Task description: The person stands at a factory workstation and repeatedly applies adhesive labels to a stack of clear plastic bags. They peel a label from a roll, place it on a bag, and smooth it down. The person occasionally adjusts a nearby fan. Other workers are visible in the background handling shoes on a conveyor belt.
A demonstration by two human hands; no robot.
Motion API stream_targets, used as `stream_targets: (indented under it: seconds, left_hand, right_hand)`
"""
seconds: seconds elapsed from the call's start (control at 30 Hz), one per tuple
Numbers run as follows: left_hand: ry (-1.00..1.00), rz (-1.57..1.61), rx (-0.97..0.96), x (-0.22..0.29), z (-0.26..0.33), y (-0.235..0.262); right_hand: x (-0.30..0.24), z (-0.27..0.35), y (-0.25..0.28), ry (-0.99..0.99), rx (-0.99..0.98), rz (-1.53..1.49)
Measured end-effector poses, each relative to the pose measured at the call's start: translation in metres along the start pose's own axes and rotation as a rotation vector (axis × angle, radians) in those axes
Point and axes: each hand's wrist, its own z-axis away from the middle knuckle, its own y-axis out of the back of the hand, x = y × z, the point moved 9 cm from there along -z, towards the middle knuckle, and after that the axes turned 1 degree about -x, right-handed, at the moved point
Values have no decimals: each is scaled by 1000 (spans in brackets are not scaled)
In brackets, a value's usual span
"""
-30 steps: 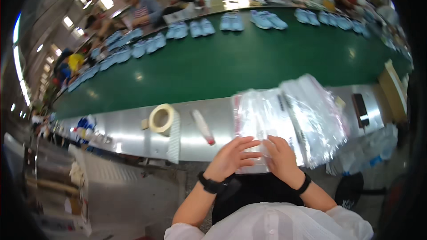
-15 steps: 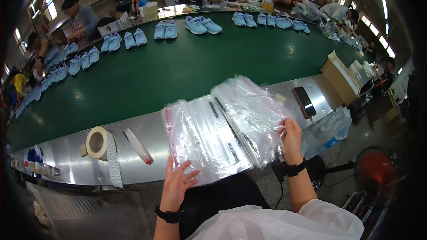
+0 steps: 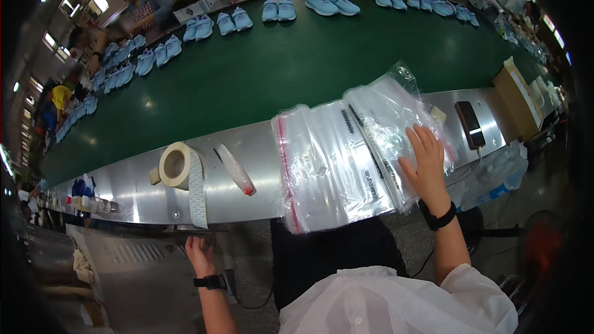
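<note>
**Plastic bags under one flat palm at the steel ledge**

Plastic bags (image 3: 346, 161), clear with a red strip along one side, lie in two overlapping stacks on the steel ledge (image 3: 136, 192), the nearer stack hanging over the ledge's front edge. The right hand (image 3: 427, 164) rests on the right stack, fingers spread and flat, gripping nothing. The left hand (image 3: 199, 253) hangs below the ledge's front edge, well apart from the bags, fingers loosely curled and empty as far as can be seen.

Left of the bags on the ledge lie a capped tube (image 3: 235, 169) and a tape roll (image 3: 175, 165) with its tail trailing over the edge. Beyond the ledge, pale blue shoes (image 3: 277, 9) line the green conveyor belt (image 3: 278, 68).

With only one palm pinning slick film, the overhanging stack could slide off the ledge, and a sideways push would likely fan the sheets apart.

How many bags each stack holds cannot be counted through the glare. A dark flat device (image 3: 470, 125) right of the bags is too small to identify.
</note>
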Motion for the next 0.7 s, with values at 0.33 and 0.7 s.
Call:
stream_targets:
  seconds: [0.33,0.7]
  left_hand:
    - [-215,-744,-558,-15,-17,-68]
    - [133,-26,-1006,70,138,-167]
  right_hand:
    - [40,47,-13,-221,84,-23]
    - [-237,40,-77,-28,-878,-1535]
